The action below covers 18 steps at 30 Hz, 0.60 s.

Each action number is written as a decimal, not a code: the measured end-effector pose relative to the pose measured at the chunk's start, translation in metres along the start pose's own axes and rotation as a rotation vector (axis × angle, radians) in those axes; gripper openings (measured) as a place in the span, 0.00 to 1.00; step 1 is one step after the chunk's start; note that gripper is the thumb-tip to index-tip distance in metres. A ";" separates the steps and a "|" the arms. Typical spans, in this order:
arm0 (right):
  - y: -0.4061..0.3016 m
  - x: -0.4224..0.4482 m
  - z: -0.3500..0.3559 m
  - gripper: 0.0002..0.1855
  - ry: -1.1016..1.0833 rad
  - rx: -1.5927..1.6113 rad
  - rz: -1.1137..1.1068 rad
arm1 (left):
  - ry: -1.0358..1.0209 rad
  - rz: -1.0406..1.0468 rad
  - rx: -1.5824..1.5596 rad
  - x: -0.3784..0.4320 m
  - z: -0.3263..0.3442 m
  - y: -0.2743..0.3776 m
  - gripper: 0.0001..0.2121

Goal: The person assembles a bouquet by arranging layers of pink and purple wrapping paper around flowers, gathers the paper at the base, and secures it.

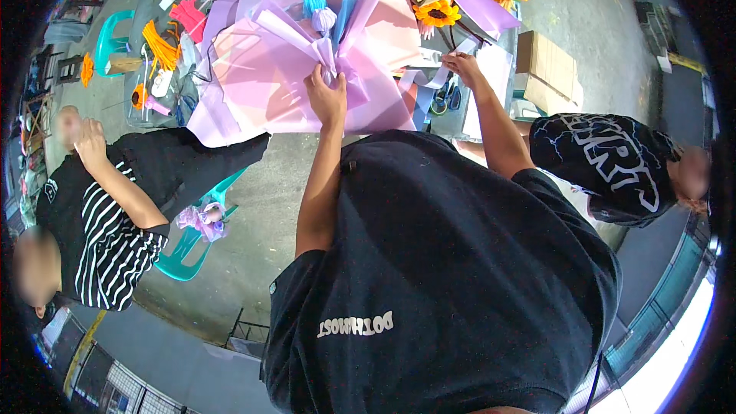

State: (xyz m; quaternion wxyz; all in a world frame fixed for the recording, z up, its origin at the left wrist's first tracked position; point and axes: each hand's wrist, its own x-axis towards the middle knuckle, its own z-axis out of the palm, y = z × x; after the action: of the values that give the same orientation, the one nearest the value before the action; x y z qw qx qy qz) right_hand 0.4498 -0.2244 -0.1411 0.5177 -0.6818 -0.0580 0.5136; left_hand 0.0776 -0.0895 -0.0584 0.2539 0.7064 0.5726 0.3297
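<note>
My left hand [328, 95] pinches the gathered neck of a small bouquet wrapped in lilac paper [359, 77]. From its top show a blue yarn-like flower [314, 4] and a lavender one [324, 22]. Beneath it, pink and lilac wrapping sheets [253, 83] spread over the table. Off to the right, my right hand [464, 69] has its fingertips closed on a pale lilac ribbon [422, 77], which curls across the papers. Scissors [440, 99] lie just below that hand, and an orange sunflower [437, 12] lies above it.
Orange pipe-cleaner-like stems [161, 49] and a pink glue gun [157, 106] lie at the table's left. A cardboard box [546, 72] stands at right. One person sits at left, another is at right. Behind me on the left, a green chair [187, 256] bears lilac flowers [204, 219].
</note>
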 end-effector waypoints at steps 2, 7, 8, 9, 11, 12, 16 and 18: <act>-0.001 -0.001 0.005 0.11 0.000 0.000 0.005 | 0.010 -0.001 0.001 0.000 0.000 -0.004 0.27; 0.002 0.000 0.002 0.07 0.075 0.048 -0.091 | 0.001 -0.006 -0.009 0.002 0.001 0.003 0.27; 0.004 0.000 0.003 0.07 0.119 -0.004 -0.099 | -0.005 -0.006 -0.006 0.002 0.001 0.004 0.27; 0.003 0.000 0.011 0.07 0.156 -0.060 -0.105 | -0.005 -0.011 0.000 0.002 0.000 0.003 0.27; -0.002 -0.003 0.021 0.07 0.201 -0.142 -0.096 | -0.002 -0.018 0.005 0.002 0.000 0.002 0.27; -0.005 -0.004 0.022 0.06 0.212 -0.167 -0.082 | 0.001 -0.019 0.002 0.002 0.000 0.002 0.27; -0.014 -0.003 0.036 0.06 0.342 -0.494 -0.046 | 0.010 -0.046 0.020 0.002 -0.001 0.002 0.27; -0.011 -0.002 0.032 0.08 0.471 -0.907 -0.213 | 0.010 -0.057 0.020 0.004 -0.001 0.007 0.27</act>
State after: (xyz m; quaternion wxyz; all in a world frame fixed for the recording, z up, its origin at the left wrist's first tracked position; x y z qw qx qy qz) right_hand 0.4294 -0.1998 -0.1289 0.2189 -0.9248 -0.2258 0.2140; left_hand 0.0821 -0.0872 -0.0522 0.2532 0.6907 0.5970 0.3199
